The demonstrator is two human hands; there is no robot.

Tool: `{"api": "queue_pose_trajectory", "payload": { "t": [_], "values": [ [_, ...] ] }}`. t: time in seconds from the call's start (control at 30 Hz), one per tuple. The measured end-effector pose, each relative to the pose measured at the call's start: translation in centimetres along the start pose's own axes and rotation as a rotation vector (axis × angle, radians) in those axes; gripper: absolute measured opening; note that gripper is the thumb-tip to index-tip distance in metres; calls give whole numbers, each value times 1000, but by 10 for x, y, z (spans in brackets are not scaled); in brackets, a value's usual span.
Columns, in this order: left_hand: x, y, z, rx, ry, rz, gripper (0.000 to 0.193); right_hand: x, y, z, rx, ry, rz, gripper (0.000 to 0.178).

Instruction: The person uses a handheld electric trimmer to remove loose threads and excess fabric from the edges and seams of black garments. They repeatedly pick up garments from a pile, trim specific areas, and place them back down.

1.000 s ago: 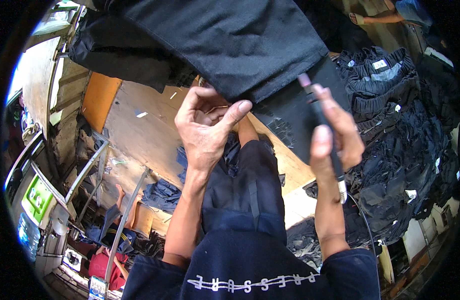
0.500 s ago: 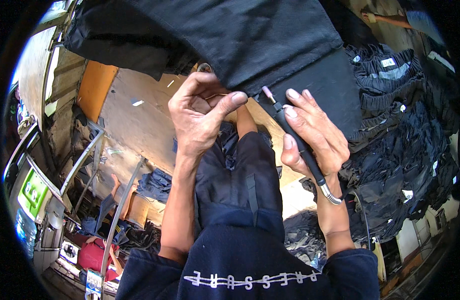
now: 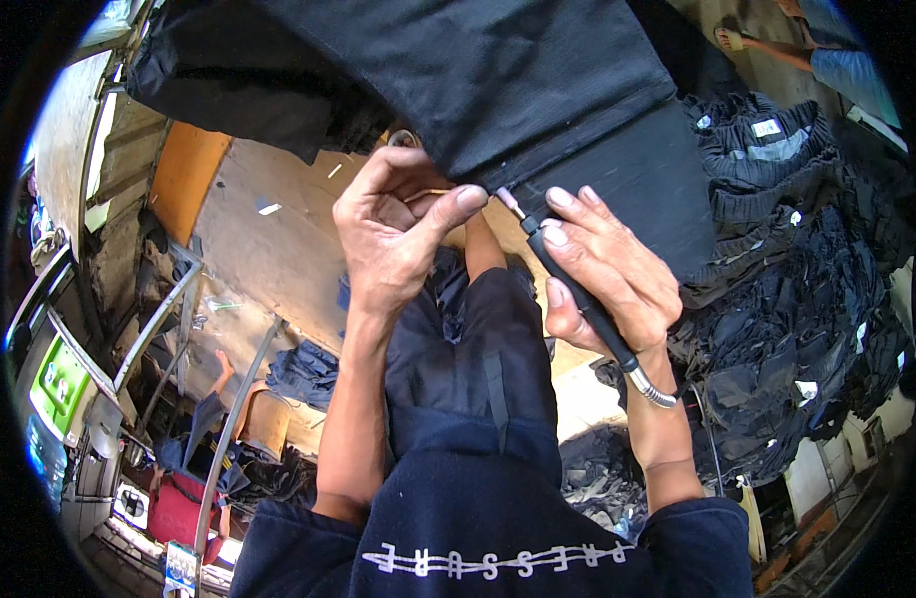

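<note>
A large black garment point(image 3: 538, 80) hangs across the top of the view. My left hand point(image 3: 398, 234) pinches its lower edge between thumb and fingers. My right hand point(image 3: 608, 269) grips a slim black pen-like tool point(image 3: 578, 289) with a metal tip and a silver spring collar at its tail. The tool's tip touches the garment's edge right beside my left thumb. Below the hands are my legs in dark shorts point(image 3: 478, 369).
A tall pile of dark folded garments point(image 3: 807, 299) with white tags fills the right side. A wooden board point(image 3: 269, 249) lies on the left, with metal poles and a green machine point(image 3: 54, 384) beyond. Another person's legs point(image 3: 827, 50) show at top right.
My right hand has swung the tool leftward from out at the right to the garment's edge. My left hand has closed into a pinch on that edge.
</note>
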State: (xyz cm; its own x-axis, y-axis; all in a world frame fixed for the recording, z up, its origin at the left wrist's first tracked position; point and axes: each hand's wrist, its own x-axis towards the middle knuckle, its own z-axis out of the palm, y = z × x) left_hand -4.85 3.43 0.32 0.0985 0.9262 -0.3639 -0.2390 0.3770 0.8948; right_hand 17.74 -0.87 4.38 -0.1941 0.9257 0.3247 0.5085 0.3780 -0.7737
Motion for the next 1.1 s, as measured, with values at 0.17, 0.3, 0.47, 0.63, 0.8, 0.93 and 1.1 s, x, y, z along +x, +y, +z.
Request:
{"api": "queue_pose_trajectory", "payload": {
  "t": [0.17, 0.3, 0.47, 0.63, 0.8, 0.93, 1.1],
  "values": [
    [14, 30, 16, 455, 187, 512, 85, -8, 4, -14, -84, 261, 163, 35],
    [78, 76, 39, 1037, -126, 1013, 75, -17, 7, -30, -62, 348, 250, 37],
    [178, 91, 103, 1099, -1042, 898, 62, -23, 11, -40, -96, 292, 242, 34],
    [207, 85, 144, 970, -1170, 500, 28, -16, 15, -41, -45, 240, 202, 36],
    [211, 79, 151, 947, -1065, 555, 24, 3, 22, -36, -19, 151, 67, 31],
    [212, 73, 146, 941, -991, 620, 23, 9, 23, -32, -3, 85, 44, 33],
    [213, 65, 145, 897, -954, 687, 22, 6, 20, -28, -37, 67, 51, 30]
  ]
}}
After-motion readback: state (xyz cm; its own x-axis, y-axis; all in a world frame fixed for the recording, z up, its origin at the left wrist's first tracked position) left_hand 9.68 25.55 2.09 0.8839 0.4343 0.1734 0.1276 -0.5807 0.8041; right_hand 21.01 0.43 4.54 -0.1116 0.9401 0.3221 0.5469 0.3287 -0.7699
